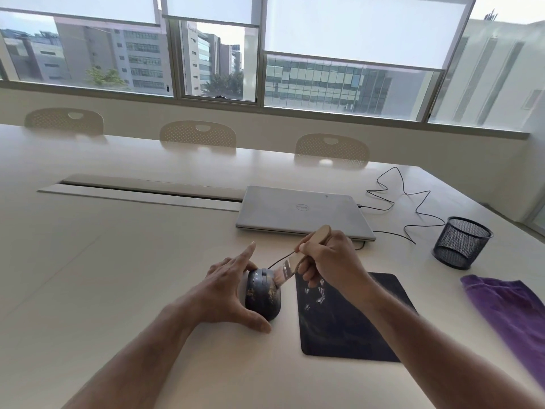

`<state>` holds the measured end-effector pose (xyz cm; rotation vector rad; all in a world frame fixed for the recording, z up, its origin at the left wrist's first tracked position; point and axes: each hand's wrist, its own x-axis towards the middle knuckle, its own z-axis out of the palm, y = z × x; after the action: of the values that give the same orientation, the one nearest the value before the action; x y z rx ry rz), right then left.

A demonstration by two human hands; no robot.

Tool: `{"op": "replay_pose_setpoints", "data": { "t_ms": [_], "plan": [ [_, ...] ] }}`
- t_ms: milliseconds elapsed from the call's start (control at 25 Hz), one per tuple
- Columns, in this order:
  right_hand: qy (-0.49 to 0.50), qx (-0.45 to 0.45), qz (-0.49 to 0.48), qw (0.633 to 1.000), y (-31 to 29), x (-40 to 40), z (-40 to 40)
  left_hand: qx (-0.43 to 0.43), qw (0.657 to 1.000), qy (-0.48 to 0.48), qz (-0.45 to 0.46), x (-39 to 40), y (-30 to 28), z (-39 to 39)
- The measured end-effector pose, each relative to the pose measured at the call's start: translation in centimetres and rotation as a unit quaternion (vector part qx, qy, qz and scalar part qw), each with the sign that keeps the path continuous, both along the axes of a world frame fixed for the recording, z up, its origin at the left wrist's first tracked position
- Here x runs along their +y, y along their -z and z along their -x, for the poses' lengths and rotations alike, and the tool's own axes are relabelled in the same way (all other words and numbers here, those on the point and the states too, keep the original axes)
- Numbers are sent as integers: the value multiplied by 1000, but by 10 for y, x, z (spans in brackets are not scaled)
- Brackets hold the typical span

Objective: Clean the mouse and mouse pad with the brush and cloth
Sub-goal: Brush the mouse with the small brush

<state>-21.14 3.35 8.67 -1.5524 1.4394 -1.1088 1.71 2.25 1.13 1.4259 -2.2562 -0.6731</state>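
A dark wired mouse (262,296) speckled with brownish dust sits on the pale table, just left of the black mouse pad (351,317). My left hand (227,293) holds the mouse from its left side, thumb at the near end and fingers at the far end. My right hand (330,261) grips the wooden handle of a small brush (298,258), whose bristles touch the mouse's top right. A purple cloth (510,311) lies crumpled at the right edge.
A closed silver laptop (300,211) lies behind the hands, with a black cable (407,196) trailing to the right. A black mesh pen cup (460,242) stands at the right. Three chairs and windows are beyond the table's far edge.
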Motion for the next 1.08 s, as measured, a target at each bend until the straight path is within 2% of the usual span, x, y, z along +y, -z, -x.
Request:
{"op": "replay_pose_setpoints", "data": {
  "t_ms": [120,280,360,480,560,640,680,760,960,1080],
  "plan": [
    [-21,8,-13,1000,0,4,1,1,1000,-3,-4,0,1,0],
    [9,-12,7,1000,3,4,0,-1,1000,-5,-4,0,1,-1],
    [-14,16,1,1000,3,6,-1,1,1000,-2,-3,0,1,-1],
    [4,22,38,999,0,1,1,-1,1000,-1,-4,0,0,-1],
    [-3,97,97,991,1,-4,0,-5,1000,-1,-4,-1,1,-1],
    [-72,188,113,973,3,-3,-6,-8,1000,-2,-3,-1,1,-1],
    [-101,204,107,968,2,-2,-7,-9,1000,-2,-2,-1,1,-1],
    [-120,205,101,966,-3,-4,-4,-9,1000,-1,-2,-1,2,-1],
    [-73,198,142,967,-10,-16,2,-4,1000,4,-3,0,0,0],
    [-113,225,126,960,-1,-11,-5,-5,1000,0,-7,0,0,-1]
  ]
}}
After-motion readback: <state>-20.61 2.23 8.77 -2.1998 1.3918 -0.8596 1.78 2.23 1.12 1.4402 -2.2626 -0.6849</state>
